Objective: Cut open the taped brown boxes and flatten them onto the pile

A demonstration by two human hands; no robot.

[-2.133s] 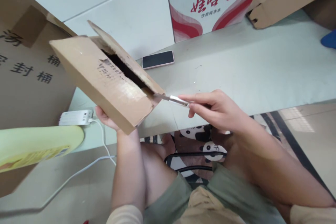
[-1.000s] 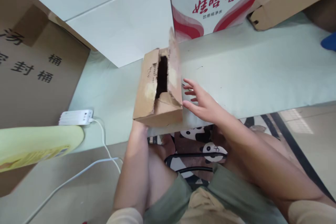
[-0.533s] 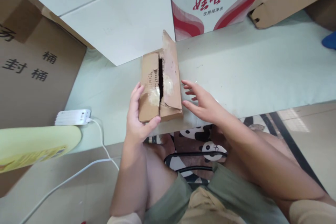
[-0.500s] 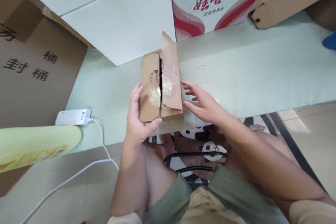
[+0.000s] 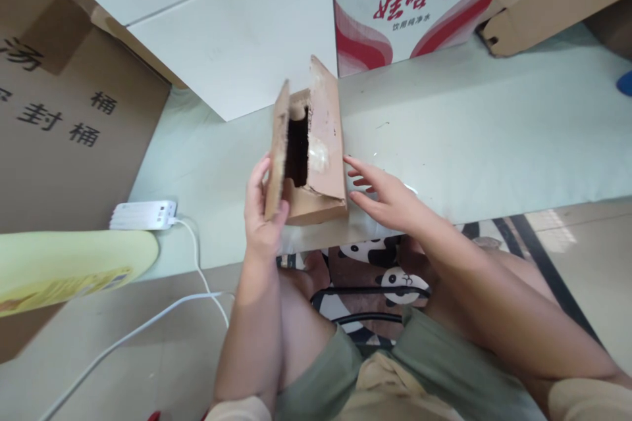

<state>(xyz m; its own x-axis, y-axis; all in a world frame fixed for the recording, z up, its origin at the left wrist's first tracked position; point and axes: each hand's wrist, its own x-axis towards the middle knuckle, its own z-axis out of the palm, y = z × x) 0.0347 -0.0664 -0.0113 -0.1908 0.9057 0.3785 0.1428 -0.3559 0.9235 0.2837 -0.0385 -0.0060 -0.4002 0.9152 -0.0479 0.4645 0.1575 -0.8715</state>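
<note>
Gripping a raised flap (image 5: pixel 279 151) between thumb and fingers, the left hand (image 5: pixel 261 227) works at a small cardboard box (image 5: pixel 320 212) on the pale-covered table (image 5: pixel 469 138), just beside an open, apparently empty right hand (image 5: pixel 388 196). Likely light and stiff-walled but weak along torn edges, the box seems best held low by its sides.

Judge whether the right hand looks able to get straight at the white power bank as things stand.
Probably not: the small cardboard box and the left hand, holding the raised left flap, lie between the right hand and the power bank. It would likely need to go over them.
</note>
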